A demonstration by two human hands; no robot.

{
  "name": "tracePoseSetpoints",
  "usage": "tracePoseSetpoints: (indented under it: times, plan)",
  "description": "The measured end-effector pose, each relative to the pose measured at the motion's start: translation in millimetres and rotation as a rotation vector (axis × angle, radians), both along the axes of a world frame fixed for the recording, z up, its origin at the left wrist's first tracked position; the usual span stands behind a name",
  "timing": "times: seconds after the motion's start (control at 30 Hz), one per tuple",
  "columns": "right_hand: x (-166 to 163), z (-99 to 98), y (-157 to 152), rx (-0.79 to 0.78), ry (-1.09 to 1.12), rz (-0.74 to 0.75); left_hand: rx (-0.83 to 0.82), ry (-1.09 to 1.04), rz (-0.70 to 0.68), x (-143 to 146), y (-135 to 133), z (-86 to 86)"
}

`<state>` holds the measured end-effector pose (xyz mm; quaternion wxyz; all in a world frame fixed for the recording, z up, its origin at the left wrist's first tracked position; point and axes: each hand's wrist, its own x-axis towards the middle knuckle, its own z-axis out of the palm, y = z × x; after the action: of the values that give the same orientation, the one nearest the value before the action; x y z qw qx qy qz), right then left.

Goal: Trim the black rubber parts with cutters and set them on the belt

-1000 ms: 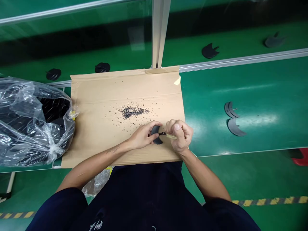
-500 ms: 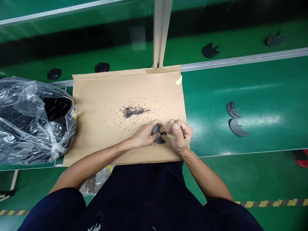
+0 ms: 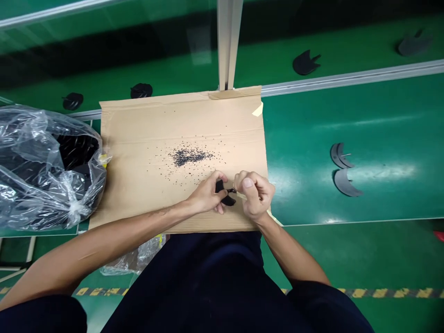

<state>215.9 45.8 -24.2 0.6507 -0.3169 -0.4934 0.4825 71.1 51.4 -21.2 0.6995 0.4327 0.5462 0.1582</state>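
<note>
My left hand (image 3: pixel 207 194) pinches a small black curved part (image 3: pixel 225 194) just above the front of a cardboard sheet (image 3: pixel 145 134). My right hand (image 3: pixel 255 194) is closed round a thin tan-handled tool (image 3: pixel 239 192) whose tip meets the part. A pile of black shavings (image 3: pixel 189 156) lies on the cardboard just beyond both hands.
A clear plastic bag (image 3: pixel 41 171) with dark parts sits at the left. Two grey crescent parts (image 3: pixel 342 169) lie on the green bench to the right. Black parts (image 3: pixel 305 63) rest on the belt beyond an aluminium rail (image 3: pixel 347 78). A metal post (image 3: pixel 227 44) rises behind the cardboard.
Both hands stay together on the part and tool, with fingers shifting slightly. The camera view has tilted a little, and my left forearm reaches lower in the picture.
</note>
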Motion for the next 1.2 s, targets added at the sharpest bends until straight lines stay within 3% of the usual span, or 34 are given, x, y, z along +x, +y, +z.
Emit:
tracePoseSetpoints:
  times: [0.23,0.47,1.2]
  plan:
    - [1,-1.6,3,-0.054,0.055,-0.019,0.026,-0.139,-0.054,-14,-3,-2.2]
    - [1,1.5,5,-0.063,0.071,-0.018,-0.053,-0.180,-0.127,-13,5,0.1]
    - [1,1.5,5,-0.039,0.042,0.018,-0.044,-0.081,0.033,0,-1,4.7]
